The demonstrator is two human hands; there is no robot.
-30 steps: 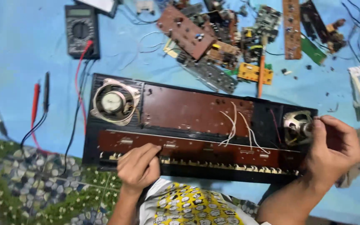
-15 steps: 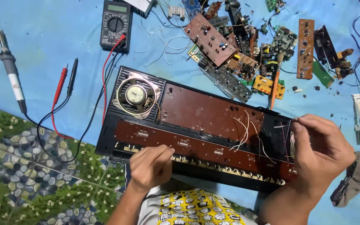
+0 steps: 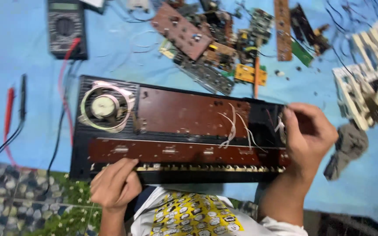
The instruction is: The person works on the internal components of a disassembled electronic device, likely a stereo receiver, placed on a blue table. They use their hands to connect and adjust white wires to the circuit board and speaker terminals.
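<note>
An opened black keyboard casing (image 3: 176, 131) lies across the blue cloth (image 3: 31, 57), its round speaker (image 3: 105, 106) at the left end. The left hand (image 3: 113, 184) presses curled fingers on the casing's near edge. The right hand (image 3: 308, 135) clasps the right end. Loose circuit boards (image 3: 206, 39) lie beyond.

Right hand (image 3: 309, 133) now fully covers right speaker, visible a second ago; left hand (image 3: 112, 183) shifts slightly left along key row (image 3: 206, 168).
</note>
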